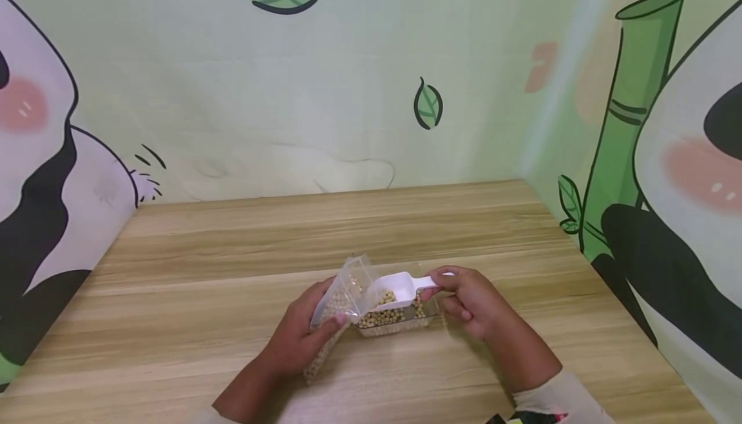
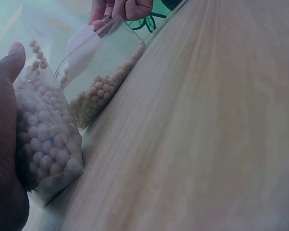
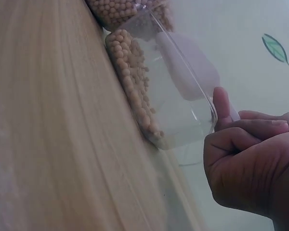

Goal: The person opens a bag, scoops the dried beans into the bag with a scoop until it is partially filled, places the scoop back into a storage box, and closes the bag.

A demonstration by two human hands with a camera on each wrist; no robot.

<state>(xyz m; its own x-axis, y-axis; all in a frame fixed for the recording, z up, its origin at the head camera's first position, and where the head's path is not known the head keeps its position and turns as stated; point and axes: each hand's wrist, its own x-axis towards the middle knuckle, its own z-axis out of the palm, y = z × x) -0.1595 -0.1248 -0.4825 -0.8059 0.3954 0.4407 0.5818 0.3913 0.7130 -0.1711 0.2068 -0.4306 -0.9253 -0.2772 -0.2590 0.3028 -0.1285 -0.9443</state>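
Note:
My left hand (image 1: 295, 340) grips a clear plastic bag (image 2: 48, 139) of pale round beans, with the thumb across its front. The bag's mouth tilts right, against the left end of a clear plastic box (image 3: 183, 120). Beans (image 3: 130, 82) lie along the bottom of that box. With my right hand (image 1: 472, 301) I pinch the handle of a white scoop (image 1: 400, 287). Its bowl is over the box at the bag's mouth and has some beans in it. In the left wrist view the bag's lower end rests on the table, beside the box.
The wood-grain table (image 1: 232, 237) extends around the bag and box. Behind it stands a pale green wall covering (image 1: 348, 89) with leaf and panda drawings, which continues along the right side. A small dark object (image 1: 530, 417) shows at the right sleeve.

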